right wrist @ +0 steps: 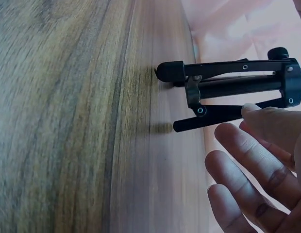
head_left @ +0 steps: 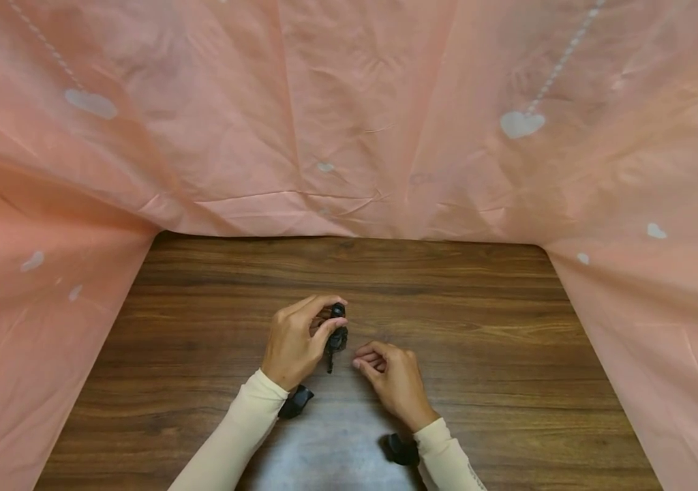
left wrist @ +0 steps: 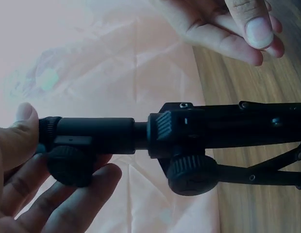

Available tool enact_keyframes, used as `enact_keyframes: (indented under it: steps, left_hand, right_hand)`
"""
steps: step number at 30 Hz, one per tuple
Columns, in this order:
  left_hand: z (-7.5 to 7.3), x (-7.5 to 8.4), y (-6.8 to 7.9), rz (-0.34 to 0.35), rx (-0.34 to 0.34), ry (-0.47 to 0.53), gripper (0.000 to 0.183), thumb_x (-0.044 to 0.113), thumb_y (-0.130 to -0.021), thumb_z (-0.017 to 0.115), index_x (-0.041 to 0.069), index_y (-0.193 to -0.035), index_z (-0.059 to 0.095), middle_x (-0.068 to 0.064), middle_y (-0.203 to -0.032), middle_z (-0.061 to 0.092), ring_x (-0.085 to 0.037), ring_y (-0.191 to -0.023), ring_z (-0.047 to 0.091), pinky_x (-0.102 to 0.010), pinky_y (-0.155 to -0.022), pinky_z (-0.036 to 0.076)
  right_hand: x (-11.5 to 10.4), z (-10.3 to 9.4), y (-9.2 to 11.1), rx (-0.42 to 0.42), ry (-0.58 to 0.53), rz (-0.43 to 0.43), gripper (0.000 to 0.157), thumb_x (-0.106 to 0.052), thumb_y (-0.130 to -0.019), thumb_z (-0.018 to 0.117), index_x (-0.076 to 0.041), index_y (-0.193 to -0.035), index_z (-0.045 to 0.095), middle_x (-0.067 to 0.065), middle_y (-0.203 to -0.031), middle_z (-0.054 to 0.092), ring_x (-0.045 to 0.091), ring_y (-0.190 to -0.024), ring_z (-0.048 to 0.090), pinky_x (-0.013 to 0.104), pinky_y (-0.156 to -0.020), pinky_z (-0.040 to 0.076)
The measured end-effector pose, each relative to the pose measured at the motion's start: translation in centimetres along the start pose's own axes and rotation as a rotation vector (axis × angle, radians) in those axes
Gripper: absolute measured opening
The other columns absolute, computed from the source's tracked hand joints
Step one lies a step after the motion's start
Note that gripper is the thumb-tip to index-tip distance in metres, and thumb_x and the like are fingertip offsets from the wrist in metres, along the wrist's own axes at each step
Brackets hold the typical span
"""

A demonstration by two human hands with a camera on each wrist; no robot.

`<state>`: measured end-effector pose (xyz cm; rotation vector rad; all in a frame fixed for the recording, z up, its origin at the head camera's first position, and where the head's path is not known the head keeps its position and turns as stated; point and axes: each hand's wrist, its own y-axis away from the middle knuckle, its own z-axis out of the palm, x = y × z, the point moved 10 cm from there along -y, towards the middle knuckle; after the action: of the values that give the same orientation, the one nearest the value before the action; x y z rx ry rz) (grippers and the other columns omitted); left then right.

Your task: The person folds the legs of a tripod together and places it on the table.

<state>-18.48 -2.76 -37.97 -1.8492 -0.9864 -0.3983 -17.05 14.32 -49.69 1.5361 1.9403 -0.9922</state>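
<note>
My left hand [head_left: 292,346] pinches a small black mini tripod [head_left: 337,339] by its top end. In the left wrist view, thumb and fingers wrap the head tube, beside a ribbed knob [left wrist: 70,165]; a second knob [left wrist: 192,177] sits lower, at the collar. The tripod stands upright, its legs [right wrist: 218,69] folded close to the centre column and their feet just over the wooden table [head_left: 478,327]. To the right of the legs is my right hand [head_left: 399,385], holding nothing, fingers loosely bent. Its thumb tip overlaps one leg in the right wrist view.
Pink cloth [head_left: 349,123] with white hearts hangs at the back and both sides of the table. A black wrist camera [head_left: 296,402] is under my left wrist, another [head_left: 401,450] under my right. Light reflects off the table's near middle.
</note>
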Motion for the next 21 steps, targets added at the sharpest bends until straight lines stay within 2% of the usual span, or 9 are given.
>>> enact_keyframes:
  steps: [2, 4, 8, 9, 10, 12, 15, 18, 21]
  left_hand:
    - [0.16, 0.13, 0.04, 0.011, -0.025, -0.016, 0.025, 0.017, -0.094, 0.081, 0.01, -0.117, 0.077, -0.003, -0.108, 0.081, -0.011, -0.091, 0.078, -0.026, -0.078, 0.063]
    - [0.32, 0.2, 0.07, 0.019, -0.052, -0.019, 0.027, 0.016, -0.096, 0.079, 0.011, -0.122, 0.076, -0.002, -0.113, 0.08, -0.01, -0.086, 0.076, -0.028, -0.076, 0.062]
    - [0.76, 0.25, 0.08, 0.025, -0.132, 0.007, 0.029, 0.015, -0.102, 0.072, 0.016, -0.131, 0.073, 0.003, -0.124, 0.077, -0.011, -0.098, 0.074, -0.033, -0.086, 0.062]
    - [0.79, 0.23, 0.11, 0.026, -0.143, 0.013, 0.03, 0.015, -0.102, 0.072, 0.018, -0.132, 0.073, 0.004, -0.125, 0.077, -0.01, -0.091, 0.072, -0.032, -0.081, 0.061]
    - [0.81, 0.23, 0.08, 0.024, -0.151, 0.021, 0.029, 0.016, -0.102, 0.072, 0.019, -0.132, 0.073, 0.004, -0.125, 0.077, -0.011, -0.092, 0.072, -0.03, -0.081, 0.06]
    - [0.77, 0.14, 0.02, 0.018, -0.148, 0.029, 0.028, 0.019, -0.101, 0.075, 0.019, -0.129, 0.074, 0.005, -0.122, 0.077, -0.012, -0.083, 0.069, -0.025, -0.073, 0.056]
    - [0.57, 0.03, -0.13, 0.014, -0.108, 0.02, 0.027, 0.021, -0.097, 0.08, 0.018, -0.123, 0.076, 0.004, -0.114, 0.08, -0.012, -0.058, 0.047, -0.02, -0.056, 0.039]
    - [0.57, 0.09, -0.37, 0.025, -0.082, 0.021, 0.025, 0.018, -0.095, 0.082, 0.015, -0.119, 0.077, 0.001, -0.11, 0.082, -0.008, -0.055, 0.042, -0.019, -0.052, 0.036]
    - [0.68, 0.14, -0.5, 0.033, -0.092, 0.029, 0.024, 0.014, -0.096, 0.079, 0.013, -0.119, 0.077, 0.0, -0.112, 0.082, -0.006, -0.066, 0.064, -0.022, -0.06, 0.052]
  right_hand:
    - [0.06, -0.05, 0.09, 0.004, 0.0, -0.003, 0.013, -0.009, -0.084, 0.09, -0.014, -0.093, 0.082, -0.005, -0.082, 0.08, 0.006, -0.07, 0.074, 0.02, -0.064, 0.058]
    - [0.14, -0.12, 0.15, 0.008, 0.0, -0.006, 0.013, -0.009, -0.085, 0.09, -0.013, -0.093, 0.082, -0.004, -0.082, 0.08, 0.005, -0.07, 0.074, 0.02, -0.064, 0.058]
    - [0.16, -0.28, 0.15, 0.011, 0.009, -0.016, 0.012, -0.01, -0.086, 0.09, -0.011, -0.095, 0.082, -0.003, -0.083, 0.08, 0.005, -0.07, 0.074, 0.02, -0.064, 0.058]
    - [0.17, -0.3, 0.11, 0.011, 0.009, -0.016, 0.011, -0.01, -0.086, 0.089, -0.01, -0.095, 0.082, -0.003, -0.083, 0.08, 0.005, -0.07, 0.074, 0.02, -0.064, 0.058]
    - [0.16, -0.31, 0.08, 0.01, 0.01, -0.016, 0.011, -0.01, -0.086, 0.089, -0.01, -0.095, 0.082, -0.003, -0.083, 0.08, 0.006, -0.071, 0.074, 0.02, -0.064, 0.059]
    - [0.1, -0.3, -0.01, 0.009, 0.01, -0.016, 0.012, -0.01, -0.086, 0.089, -0.01, -0.095, 0.082, -0.003, -0.083, 0.08, 0.006, -0.071, 0.074, 0.021, -0.064, 0.059]
    - [0.06, -0.17, -0.13, 0.002, -0.005, -0.009, 0.012, -0.01, -0.086, 0.089, -0.01, -0.095, 0.082, -0.002, -0.083, 0.08, 0.006, -0.071, 0.074, 0.02, -0.064, 0.059]
    - [-0.1, -0.07, -0.23, -0.007, -0.021, -0.011, 0.012, -0.009, -0.086, 0.089, -0.01, -0.096, 0.082, -0.001, -0.084, 0.081, 0.006, -0.071, 0.075, 0.019, -0.064, 0.059]
    - [-0.19, 0.05, -0.27, -0.017, -0.032, -0.01, 0.012, -0.009, -0.086, 0.089, -0.009, -0.096, 0.082, 0.0, -0.084, 0.081, 0.007, -0.072, 0.076, 0.018, -0.064, 0.059]
